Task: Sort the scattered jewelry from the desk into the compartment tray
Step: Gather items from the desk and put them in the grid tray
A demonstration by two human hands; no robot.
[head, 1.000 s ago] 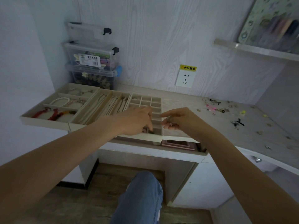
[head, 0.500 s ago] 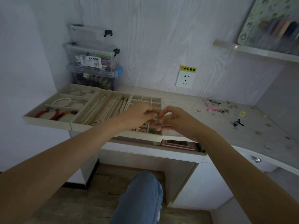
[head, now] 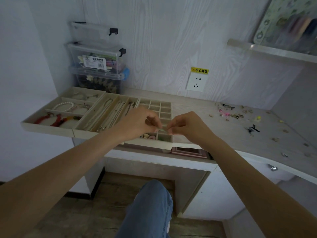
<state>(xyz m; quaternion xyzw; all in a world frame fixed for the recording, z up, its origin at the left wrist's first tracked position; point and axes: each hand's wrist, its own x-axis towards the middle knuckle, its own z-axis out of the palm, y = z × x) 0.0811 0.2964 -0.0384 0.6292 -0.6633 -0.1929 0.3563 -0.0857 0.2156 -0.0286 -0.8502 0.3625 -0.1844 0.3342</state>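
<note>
Pale-green, a small jewelry piece (head: 161, 130) (too small to identify) is pinched at either end by the curled fingertips of the left hand (head: 137, 122) and right hand (head: 187, 125), held just above the near cells of the beige compartment tray (head: 167, 143).

3 compartment trays (head: 96, 115) sit left on the desk (head: 197, 107); scattered jewelry (head: 229, 113) lies right.
</note>
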